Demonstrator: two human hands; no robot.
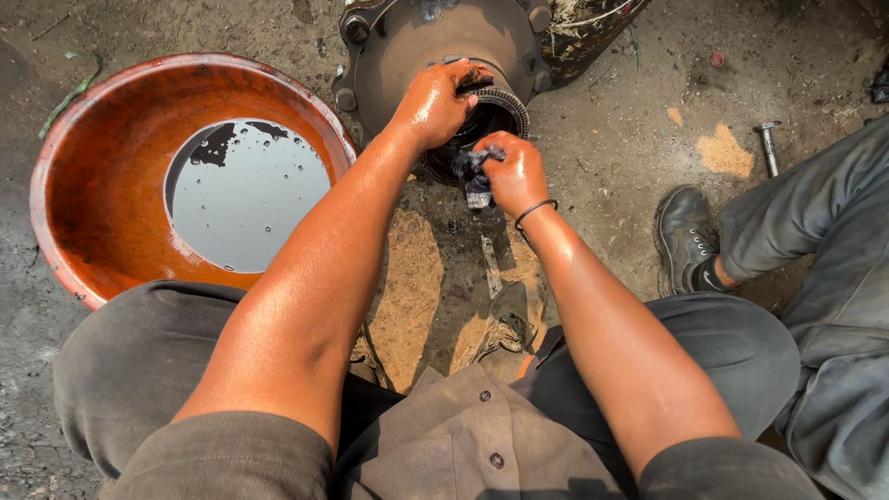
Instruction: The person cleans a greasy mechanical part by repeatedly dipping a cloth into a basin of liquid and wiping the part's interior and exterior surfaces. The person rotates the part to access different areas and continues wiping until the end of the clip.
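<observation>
Beside the orange basin (pixel 65 222), the left hand (pixel 433 100) grips the heavy, oil-slick wheel hub (pixel 417 42) at its bearing rim while the right hand (pixel 514 174) clenches a soft greasy rag (pixel 474 176).

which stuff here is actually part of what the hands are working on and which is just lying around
In use:
left hand on the metal hub
right hand gripping a dark rag
toothed ring at the hub's opening

Lying about:
orange basin holding liquid
bolt on the ground
another person's black shoe
</observation>
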